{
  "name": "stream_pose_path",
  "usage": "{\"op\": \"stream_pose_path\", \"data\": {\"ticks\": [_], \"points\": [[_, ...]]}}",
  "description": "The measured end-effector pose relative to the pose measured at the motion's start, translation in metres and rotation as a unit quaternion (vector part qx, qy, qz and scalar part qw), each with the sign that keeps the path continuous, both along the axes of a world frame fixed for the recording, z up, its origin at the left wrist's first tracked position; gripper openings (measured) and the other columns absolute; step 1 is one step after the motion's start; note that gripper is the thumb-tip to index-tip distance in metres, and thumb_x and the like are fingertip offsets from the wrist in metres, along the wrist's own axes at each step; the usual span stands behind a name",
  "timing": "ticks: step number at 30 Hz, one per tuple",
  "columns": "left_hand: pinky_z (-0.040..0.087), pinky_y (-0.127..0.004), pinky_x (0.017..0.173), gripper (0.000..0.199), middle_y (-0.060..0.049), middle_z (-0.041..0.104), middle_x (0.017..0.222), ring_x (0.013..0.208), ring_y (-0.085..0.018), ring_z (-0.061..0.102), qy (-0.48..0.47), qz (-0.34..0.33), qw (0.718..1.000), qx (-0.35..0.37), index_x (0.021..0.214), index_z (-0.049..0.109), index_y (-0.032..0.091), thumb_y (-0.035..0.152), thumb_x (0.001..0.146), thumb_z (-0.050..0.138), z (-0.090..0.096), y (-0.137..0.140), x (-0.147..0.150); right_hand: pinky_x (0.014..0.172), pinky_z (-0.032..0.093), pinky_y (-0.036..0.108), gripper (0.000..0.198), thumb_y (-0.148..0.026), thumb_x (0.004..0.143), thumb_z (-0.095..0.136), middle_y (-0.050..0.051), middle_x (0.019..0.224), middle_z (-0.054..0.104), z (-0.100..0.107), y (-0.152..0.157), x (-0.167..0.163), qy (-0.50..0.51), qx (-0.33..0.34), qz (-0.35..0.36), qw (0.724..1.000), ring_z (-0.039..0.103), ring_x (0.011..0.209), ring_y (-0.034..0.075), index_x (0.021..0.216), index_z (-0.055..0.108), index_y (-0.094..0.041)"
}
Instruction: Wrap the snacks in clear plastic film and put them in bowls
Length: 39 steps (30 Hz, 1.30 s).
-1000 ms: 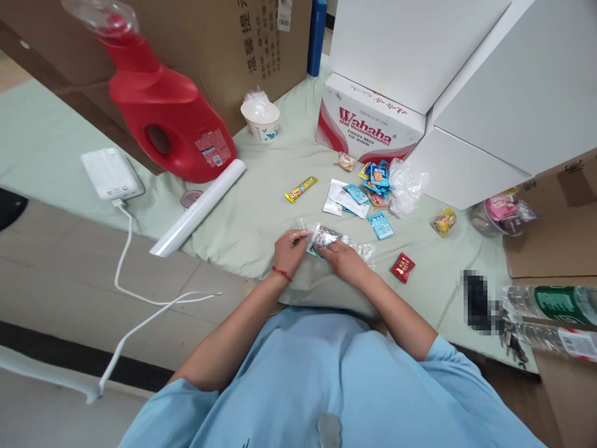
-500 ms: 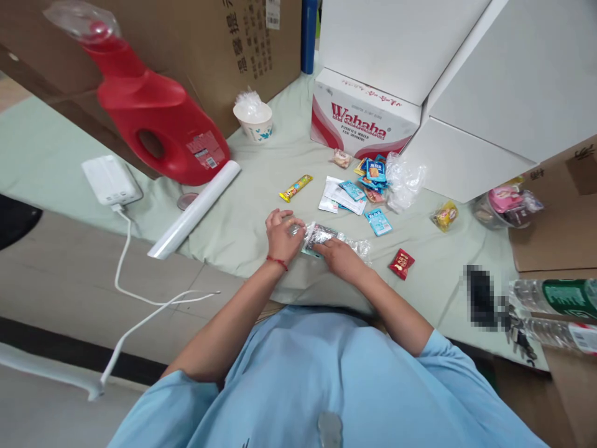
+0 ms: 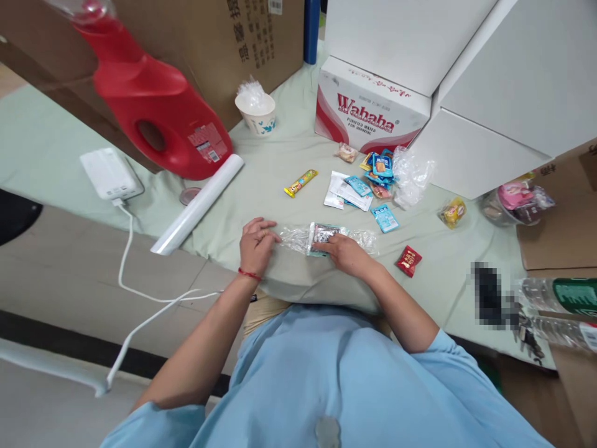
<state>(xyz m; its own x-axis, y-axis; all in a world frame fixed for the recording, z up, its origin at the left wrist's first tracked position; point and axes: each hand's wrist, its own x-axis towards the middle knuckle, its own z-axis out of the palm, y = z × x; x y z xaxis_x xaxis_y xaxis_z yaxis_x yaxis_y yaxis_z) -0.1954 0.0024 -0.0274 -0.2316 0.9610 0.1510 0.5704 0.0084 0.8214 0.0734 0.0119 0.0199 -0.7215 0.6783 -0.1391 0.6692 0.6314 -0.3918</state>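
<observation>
A small silvery packet with dark print lies on a strip of crinkled clear plastic near the table's front edge. My right hand rests over the packet's right part, its index finger stretched across the surface and pressing down; its other fingers are partly hidden. At the left end of the plastic, my left hand has its fingertips pinched on the film. Beyond the hands lie a yellow snack stick, white sachets and a blue sachet. A red wrapped candy is to the right.
A red jug, white roll and power bank with a cable stand left. A paper cup and Wahaba-style printed carton are behind. More snack packs, crumpled plastic and bottles lie right.
My left hand has moved left, away from the packet, and the clear plastic now stretches out flat between it and the packet. My right hand stays on the packet, index finger extended.
</observation>
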Motion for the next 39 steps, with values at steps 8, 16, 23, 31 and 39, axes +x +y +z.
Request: {"op": "stream_pose_path", "data": {"ticks": [8, 16, 23, 31, 39], "points": [[0.02, -0.069, 0.122, 0.023, -0.015, 0.051, 0.152, 0.153, -0.046, 0.024, 0.156, -0.012, 0.986, -0.051, 0.086, 0.07, 0.022, 0.039, 0.074, 0.079, 0.013, -0.007, 0.043, 0.086, 0.044, 0.032, 0.052, -0.006, 0.095, 0.049, 0.007, 0.09, 0.06, 0.0, -0.005, 0.0, 0.011, 0.018, -0.001, 1.0, 0.052, 0.089, 0.022, 0.141, 0.066, -0.021], [0.053, -0.028, 0.071, 0.008, 0.001, 0.065, 0.079, 0.069, -0.015, 0.06, -0.032, -0.027, 0.999, -0.017, 0.085, 0.064, 0.022, 0.022, 0.077, 0.067, 0.031, -0.02, 0.071, 0.086, 0.046, 0.036, 0.04, -0.015, 0.099, 0.049, 0.008, 0.088, 0.059, -0.006, -0.009, 0.002, 0.058, 0.032, 0.013, 0.998, 0.05, 0.086, 0.023, 0.134, 0.069, -0.018], [0.053, -0.039, 0.101, 0.028, -0.008, 0.074, 0.116, 0.108, -0.023, 0.066, 0.008, -0.138, 0.99, -0.002, 0.093, 0.077, 0.021, 0.022, 0.092, 0.049, 0.027, -0.012, 0.119, 0.108, 0.042, 0.052, 0.04, -0.026, 0.094, 0.065, 0.019, 0.134, 0.057, -0.007, -0.032, 0.015, 0.106, 0.009, 0.022, 0.994, 0.044, 0.127, 0.033, 0.132, 0.065, -0.015], [0.039, -0.048, 0.112, 0.063, -0.011, 0.041, 0.166, 0.148, -0.031, 0.043, 0.246, -0.214, 0.945, 0.029, 0.15, 0.051, 0.019, 0.021, 0.087, 0.055, 0.012, -0.051, 0.127, 0.101, 0.045, 0.05, 0.031, -0.039, 0.105, 0.046, 0.014, 0.108, 0.064, -0.011, -0.051, 0.057, 0.229, 0.14, -0.381, 0.885, 0.056, 0.107, 0.029, 0.118, 0.067, -0.02], [0.036, -0.046, 0.111, 0.066, -0.011, 0.038, 0.167, 0.15, -0.03, 0.043, 0.289, -0.222, 0.931, 0.023, 0.155, 0.047, 0.019, 0.021, 0.089, 0.053, 0.005, -0.049, 0.127, 0.093, 0.049, 0.043, 0.018, -0.036, 0.093, 0.057, 0.013, 0.106, 0.066, -0.018, -0.031, 0.071, 0.164, 0.092, -0.401, 0.897, 0.059, 0.103, 0.028, 0.096, 0.065, -0.021]]}}
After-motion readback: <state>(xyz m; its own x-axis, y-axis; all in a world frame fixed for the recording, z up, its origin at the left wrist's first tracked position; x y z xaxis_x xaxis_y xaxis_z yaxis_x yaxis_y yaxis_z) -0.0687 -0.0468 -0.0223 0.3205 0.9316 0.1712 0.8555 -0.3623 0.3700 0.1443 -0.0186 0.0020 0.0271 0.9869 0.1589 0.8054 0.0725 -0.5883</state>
